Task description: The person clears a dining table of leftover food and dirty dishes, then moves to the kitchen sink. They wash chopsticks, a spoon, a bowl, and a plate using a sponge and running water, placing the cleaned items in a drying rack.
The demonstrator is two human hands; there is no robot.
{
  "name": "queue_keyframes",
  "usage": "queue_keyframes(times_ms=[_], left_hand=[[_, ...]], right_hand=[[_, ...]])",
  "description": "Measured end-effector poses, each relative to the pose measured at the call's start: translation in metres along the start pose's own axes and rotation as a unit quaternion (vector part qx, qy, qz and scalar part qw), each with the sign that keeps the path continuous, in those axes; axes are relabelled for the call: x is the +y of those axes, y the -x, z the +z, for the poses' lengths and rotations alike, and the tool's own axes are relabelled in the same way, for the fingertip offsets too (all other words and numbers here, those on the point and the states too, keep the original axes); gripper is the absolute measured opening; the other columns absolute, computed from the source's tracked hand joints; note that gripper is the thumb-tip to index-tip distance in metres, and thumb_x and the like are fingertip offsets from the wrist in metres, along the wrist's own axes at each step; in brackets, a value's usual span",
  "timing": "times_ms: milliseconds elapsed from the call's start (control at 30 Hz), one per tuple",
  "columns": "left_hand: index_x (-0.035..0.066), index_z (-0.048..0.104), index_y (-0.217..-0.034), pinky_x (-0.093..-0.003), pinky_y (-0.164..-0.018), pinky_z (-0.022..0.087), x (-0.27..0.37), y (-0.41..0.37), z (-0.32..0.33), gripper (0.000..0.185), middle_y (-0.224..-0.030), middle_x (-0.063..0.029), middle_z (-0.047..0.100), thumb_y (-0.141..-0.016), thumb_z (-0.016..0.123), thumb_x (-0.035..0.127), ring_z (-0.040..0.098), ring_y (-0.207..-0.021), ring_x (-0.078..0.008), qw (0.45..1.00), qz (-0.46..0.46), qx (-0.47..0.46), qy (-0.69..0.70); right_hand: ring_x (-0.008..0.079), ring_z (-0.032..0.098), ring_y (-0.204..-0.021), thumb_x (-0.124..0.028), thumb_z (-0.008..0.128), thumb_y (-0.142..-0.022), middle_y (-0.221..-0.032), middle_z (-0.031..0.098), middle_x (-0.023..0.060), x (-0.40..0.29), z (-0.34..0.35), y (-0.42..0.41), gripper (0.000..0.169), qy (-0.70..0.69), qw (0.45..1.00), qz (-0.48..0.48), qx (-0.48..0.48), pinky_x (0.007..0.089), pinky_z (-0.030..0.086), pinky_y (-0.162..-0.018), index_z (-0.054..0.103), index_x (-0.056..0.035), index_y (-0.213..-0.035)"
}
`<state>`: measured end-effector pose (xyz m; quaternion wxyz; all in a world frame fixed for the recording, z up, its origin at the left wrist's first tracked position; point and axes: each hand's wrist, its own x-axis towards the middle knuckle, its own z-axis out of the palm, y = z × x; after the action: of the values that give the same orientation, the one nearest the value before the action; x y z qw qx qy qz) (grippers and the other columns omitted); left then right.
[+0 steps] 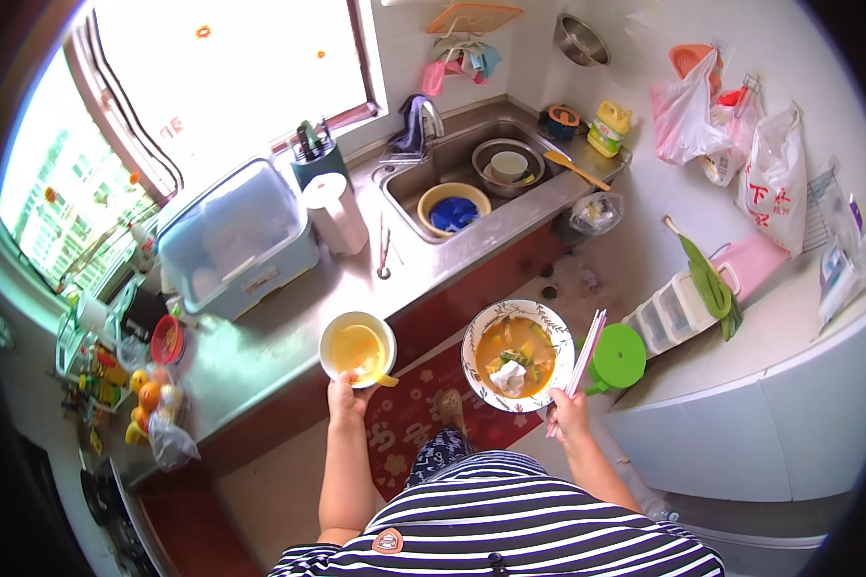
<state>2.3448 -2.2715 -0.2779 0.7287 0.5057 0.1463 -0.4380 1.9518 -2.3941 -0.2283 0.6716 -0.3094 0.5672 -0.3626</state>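
My left hand (351,398) grips a white cup with a yellow handle (325,345), which holds a yellowish liquid. It is near the front edge of the steel counter. In my right hand (569,414) is a white bowl (474,375) with a leaf pattern around its rim. Orange-brown soup with vegetable pieces fills the bowl, and a crumpled white tissue (509,378) lies in it. The same hand also holds pink-and-white chopsticks (584,353) against the bowl's right side. Both vessels are held in the air above the floor and a red mat (487,417).
Ahead, the sink (404,189) contains a yellow basin (427,196) and a metal basin (481,151) with a small bowl inside. A wooden spatula (577,170) rests across its right rim. On the counter stand a lidded dish box (260,278) and a paper roll (338,216). A green stool (618,358) is at right.
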Motion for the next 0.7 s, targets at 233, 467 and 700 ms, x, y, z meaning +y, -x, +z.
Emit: queue_keyframes(times_ms=[233,467,700], left_hand=[[-0.005,0.042,-0.126,-0.0619,-0.082,0.056,0.029,-0.145,0.019,0.052,-0.122,-0.023,0.052,-0.074,0.045,-0.001,0.059,-0.109,-0.0417,0.996,0.017,0.085,-0.035],[-0.004,0.044,-0.126,-0.0627,-0.082,0.055,0.034,-0.203,0.031,0.051,-0.121,-0.0228,0.053,-0.075,0.047,0.001,0.058,-0.108,-0.0427,0.992,0.01,0.106,-0.072],[0.003,0.045,-0.13,-0.0622,-0.096,0.047,0.016,-0.215,0.045,0.052,-0.127,-0.0176,0.053,-0.079,0.049,0.005,0.055,-0.115,-0.0376,0.995,0.004,0.094,0.039]], right_hand=[[0.009,0.041,-0.035,-0.006,0.064,-0.082,-0.06,0.052,-0.0004,-0.034,0.042,-0.087,0.009,-0.06,0.996,-0.008,0.063,0.025,0.033,-0.032,0.057,-0.0038,-0.087],[0.0097,0.037,-0.033,-0.009,0.064,-0.082,-0.052,0.043,-0.0021,-0.058,0.04,-0.152,0.016,-0.054,0.994,-0.007,0.091,0.0268,0.031,-0.03,0.054,-0.006,-0.095],[0.0083,0.035,-0.035,-0.007,0.065,-0.081,-0.057,0.044,-0.0026,-0.085,0.005,-0.209,0.016,-0.078,0.99,0.002,0.119,0.026,0.03,-0.033,0.052,-0.0078,-0.09]])
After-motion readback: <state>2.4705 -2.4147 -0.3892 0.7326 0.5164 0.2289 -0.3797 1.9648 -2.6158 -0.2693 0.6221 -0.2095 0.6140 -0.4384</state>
